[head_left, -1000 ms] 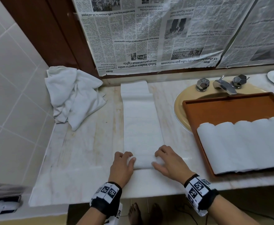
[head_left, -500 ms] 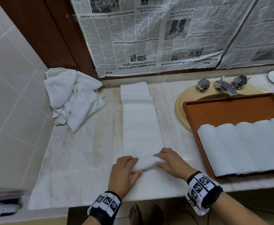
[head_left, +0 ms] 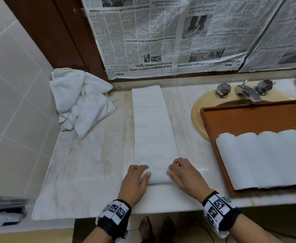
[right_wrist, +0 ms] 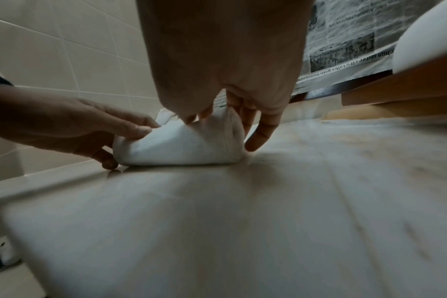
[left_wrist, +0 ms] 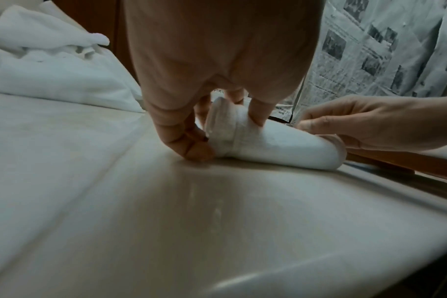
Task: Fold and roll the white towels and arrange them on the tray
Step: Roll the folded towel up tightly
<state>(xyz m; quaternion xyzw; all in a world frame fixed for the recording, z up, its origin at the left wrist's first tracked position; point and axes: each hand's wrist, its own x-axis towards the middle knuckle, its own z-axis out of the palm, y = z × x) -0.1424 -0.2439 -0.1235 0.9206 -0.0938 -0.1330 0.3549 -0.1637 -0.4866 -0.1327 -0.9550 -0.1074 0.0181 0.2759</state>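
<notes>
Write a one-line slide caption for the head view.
Both hands, left hand and right hand, roll a folded towel beside a tray of rolled towels.

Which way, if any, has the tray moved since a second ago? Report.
No. The tray still sits with its far-left corner below the left tap knob.

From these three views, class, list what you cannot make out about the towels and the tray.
- Rolled towels on the tray: head view, right edge cuts the row, so no count.
- Crumpled towels: head view, folds hide how many.
- Roll: the left hand covers its far side in the left wrist view; number of turns unclear.
</notes>
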